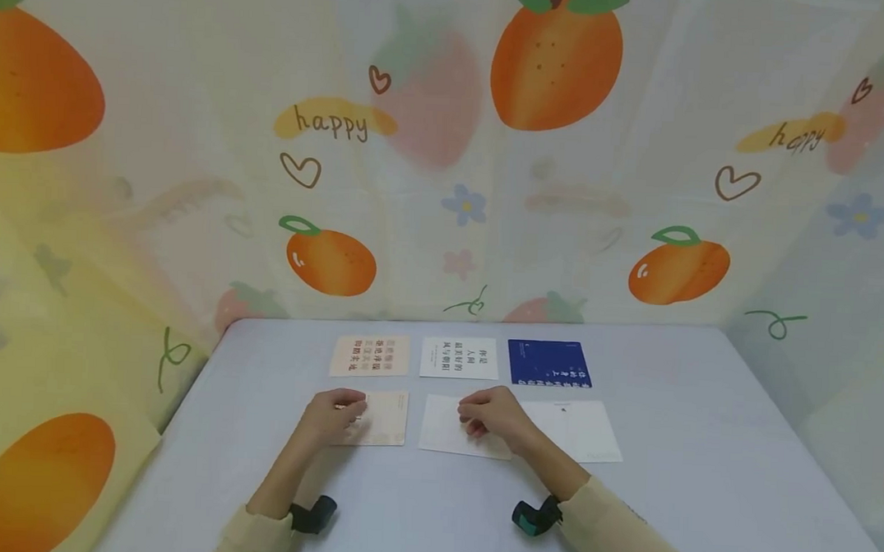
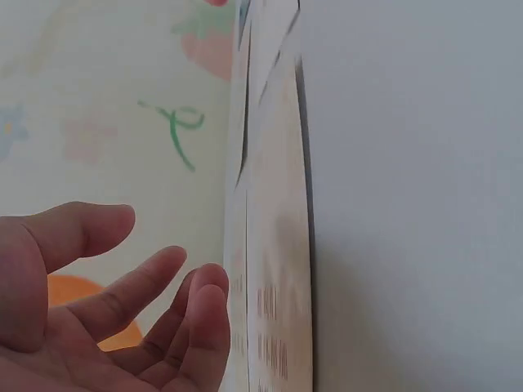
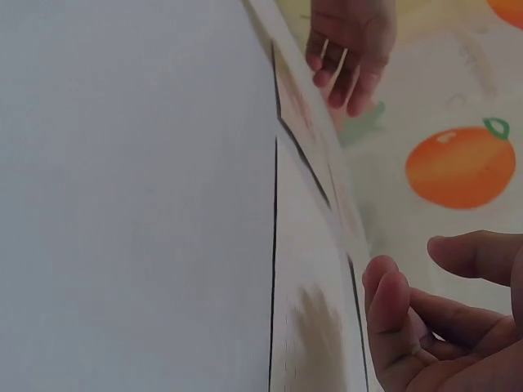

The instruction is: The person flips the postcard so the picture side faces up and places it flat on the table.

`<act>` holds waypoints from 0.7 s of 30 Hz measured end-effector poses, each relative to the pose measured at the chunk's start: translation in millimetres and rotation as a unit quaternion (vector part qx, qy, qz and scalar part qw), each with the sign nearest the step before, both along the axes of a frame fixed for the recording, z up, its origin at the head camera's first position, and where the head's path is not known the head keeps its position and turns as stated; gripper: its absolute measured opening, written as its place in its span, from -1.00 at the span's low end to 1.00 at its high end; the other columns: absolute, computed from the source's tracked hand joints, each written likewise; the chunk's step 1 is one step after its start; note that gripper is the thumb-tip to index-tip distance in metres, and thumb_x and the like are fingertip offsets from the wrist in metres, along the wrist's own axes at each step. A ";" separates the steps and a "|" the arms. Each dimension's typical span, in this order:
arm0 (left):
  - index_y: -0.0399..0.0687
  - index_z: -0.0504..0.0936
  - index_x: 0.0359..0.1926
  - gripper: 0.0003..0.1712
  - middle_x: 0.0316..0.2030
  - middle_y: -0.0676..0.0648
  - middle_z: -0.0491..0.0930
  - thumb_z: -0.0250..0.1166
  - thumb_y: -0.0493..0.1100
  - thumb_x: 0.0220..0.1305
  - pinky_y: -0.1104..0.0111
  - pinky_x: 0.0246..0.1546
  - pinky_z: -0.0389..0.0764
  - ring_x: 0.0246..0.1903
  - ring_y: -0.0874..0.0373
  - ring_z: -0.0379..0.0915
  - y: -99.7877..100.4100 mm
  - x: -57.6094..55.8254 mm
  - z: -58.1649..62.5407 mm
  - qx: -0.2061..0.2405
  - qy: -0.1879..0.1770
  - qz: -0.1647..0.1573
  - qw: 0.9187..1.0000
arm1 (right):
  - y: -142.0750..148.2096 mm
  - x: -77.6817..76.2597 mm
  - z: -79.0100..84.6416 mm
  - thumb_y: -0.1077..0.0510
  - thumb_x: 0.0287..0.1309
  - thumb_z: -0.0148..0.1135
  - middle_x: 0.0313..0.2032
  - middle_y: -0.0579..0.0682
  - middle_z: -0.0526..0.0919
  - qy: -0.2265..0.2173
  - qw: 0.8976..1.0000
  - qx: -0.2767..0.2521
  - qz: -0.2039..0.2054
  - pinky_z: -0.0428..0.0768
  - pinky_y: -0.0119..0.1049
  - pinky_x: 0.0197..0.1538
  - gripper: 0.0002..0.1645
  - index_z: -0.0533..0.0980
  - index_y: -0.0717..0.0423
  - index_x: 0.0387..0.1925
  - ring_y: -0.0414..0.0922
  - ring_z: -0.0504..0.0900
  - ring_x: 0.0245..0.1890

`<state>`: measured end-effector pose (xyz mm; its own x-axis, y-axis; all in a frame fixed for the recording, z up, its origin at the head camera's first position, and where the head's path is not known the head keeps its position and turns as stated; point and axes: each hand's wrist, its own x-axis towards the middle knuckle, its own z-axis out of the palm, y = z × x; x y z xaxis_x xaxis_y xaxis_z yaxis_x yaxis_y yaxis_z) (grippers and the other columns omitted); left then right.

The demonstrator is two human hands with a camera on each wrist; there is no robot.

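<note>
My left hand [image 1: 335, 415] hovers above a cream card [image 1: 385, 426] at the front left, its fingers loosely bent. In the left wrist view a gap shows between thumb and fingers, with nothing held. Over a white card [image 1: 439, 424] in the front middle is my right hand [image 1: 497, 417], also loosely bent and holding nothing. Another white card [image 1: 579, 434] lies to its right, partly behind the hand. The back row has a cream card with red and grey writing [image 1: 370, 355], a white card with dark writing [image 1: 459, 357] and a dark blue card [image 1: 549, 363].
All the cards lie flat on a white-covered table [image 1: 417, 514]. A fruit-patterned cloth [image 1: 428, 251] hangs behind the table and along both sides. Dark wrist cameras sit by the left [image 1: 315, 515] and right [image 1: 537, 517] sleeves.
</note>
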<state>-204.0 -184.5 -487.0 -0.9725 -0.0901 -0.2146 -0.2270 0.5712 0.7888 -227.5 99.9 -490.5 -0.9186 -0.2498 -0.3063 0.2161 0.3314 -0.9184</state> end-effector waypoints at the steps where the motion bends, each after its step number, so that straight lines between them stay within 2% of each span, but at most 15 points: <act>1: -0.27 0.62 0.04 -0.65 -0.11 -0.23 0.61 0.21 -0.16 0.33 0.38 -0.35 0.58 -0.25 0.08 0.58 4.4 -1.1 -1.5 0.014 -0.001 -0.002 1.000 | 4.0 0.2 -0.3 0.19 0.21 0.23 -0.35 0.11 0.73 0.001 1.000 0.006 -0.006 0.62 -0.40 -0.40 -0.69 0.62 0.36 -0.10 -0.21 0.59 -0.55; 4: -0.27 0.62 0.04 -0.65 -0.13 -0.21 0.63 0.22 -0.17 0.32 0.36 -0.32 0.60 -0.26 0.08 0.57 18.4 -3.6 -3.8 0.047 -0.004 -0.009 0.999 | 15.8 2.3 0.5 0.18 0.24 0.21 -0.37 0.09 0.72 0.004 0.999 0.021 -0.024 0.63 -0.39 -0.39 -0.69 0.63 0.34 -0.11 -0.19 0.59 -0.54; 8: -0.28 0.62 0.02 -0.66 -0.18 -0.18 0.64 0.22 -0.17 0.31 0.35 -0.33 0.60 -0.29 0.09 0.56 36.7 -5.0 -4.1 0.066 -0.013 -0.030 0.997 | 30.1 5.5 3.3 0.18 0.26 0.18 -0.40 0.08 0.71 0.008 0.998 0.031 -0.045 0.63 -0.38 -0.39 -0.69 0.64 0.35 -0.12 -0.18 0.58 -0.55; 15: -0.29 0.58 0.07 -0.60 -0.23 -0.14 0.61 0.24 -0.12 0.31 0.40 -0.40 0.56 -0.34 0.13 0.50 64.2 -5.2 -4.5 0.062 -0.049 -0.087 0.993 | 49.4 11.3 6.2 0.14 0.26 0.18 -0.38 0.09 0.70 0.009 0.996 0.070 -0.062 0.64 -0.35 -0.35 -0.66 0.63 0.36 -0.12 -0.15 0.58 -0.52; 21: -0.27 0.56 0.10 -0.55 -0.13 -0.15 0.62 0.24 -0.08 0.30 0.35 -0.30 0.61 -0.26 0.11 0.52 74.1 -3.2 -6.0 0.043 -0.064 -0.085 0.993 | 56.4 17.7 8.5 0.16 0.26 0.17 -0.41 0.10 0.67 0.013 0.993 0.096 -0.065 0.65 -0.33 -0.36 -0.66 0.62 0.39 -0.13 -0.14 0.60 -0.52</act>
